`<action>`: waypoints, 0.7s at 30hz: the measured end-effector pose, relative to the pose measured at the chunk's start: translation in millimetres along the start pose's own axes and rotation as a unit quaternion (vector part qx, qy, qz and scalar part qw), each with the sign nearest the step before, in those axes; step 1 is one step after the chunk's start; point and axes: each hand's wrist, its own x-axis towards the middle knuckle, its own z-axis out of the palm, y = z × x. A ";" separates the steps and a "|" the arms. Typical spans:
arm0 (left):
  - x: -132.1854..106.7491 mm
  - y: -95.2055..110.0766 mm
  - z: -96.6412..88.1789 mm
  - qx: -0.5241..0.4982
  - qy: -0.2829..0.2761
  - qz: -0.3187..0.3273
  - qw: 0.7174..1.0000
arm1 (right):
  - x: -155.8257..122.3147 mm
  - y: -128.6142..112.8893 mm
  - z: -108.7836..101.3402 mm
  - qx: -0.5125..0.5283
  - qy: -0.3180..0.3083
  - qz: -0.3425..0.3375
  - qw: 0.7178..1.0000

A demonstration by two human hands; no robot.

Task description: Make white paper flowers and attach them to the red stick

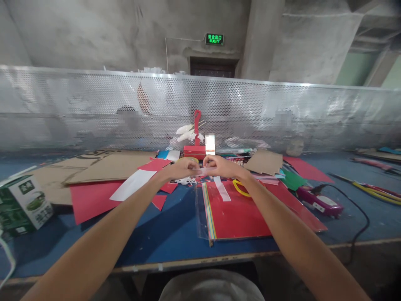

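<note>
Both hands are raised over the middle of the table, close together. A pale strip (204, 171), which looks like thin white paper, stretches between them. My left hand (187, 166) pinches its left end, and my right hand (222, 166) pinches the other end. Just below my right hand, a white paper strip (223, 190) lies on a clear-wrapped pack of red paper (241, 217). Beside my right forearm is a yellow loop (240, 188), partly hidden by the arm. White paper scraps (187, 180) lie under my hands.
Cardboard sheets (109, 165), red paper (90, 202) and a white sheet (133, 184) lie left, near a green-white carton (26, 202). Behind my hands are a red stand (194, 151) and a lit phone (210, 145). A purple power strip (319, 201) with a black cord sits right.
</note>
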 end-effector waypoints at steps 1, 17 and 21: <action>-0.5 1.2 -0.8 -0.010 0.001 -0.008 1.000 | 0.0 -1.7 1.0 -0.025 0.008 -0.022 0.999; -8.9 15.4 -1.9 -0.107 -0.004 -0.061 0.992 | 7.2 -0.3 1.7 -0.158 0.100 -0.180 0.966; -5.9 6.6 -1.6 -0.125 -0.007 -0.060 0.990 | 6.9 -0.5 0.6 -0.135 0.113 -0.183 0.967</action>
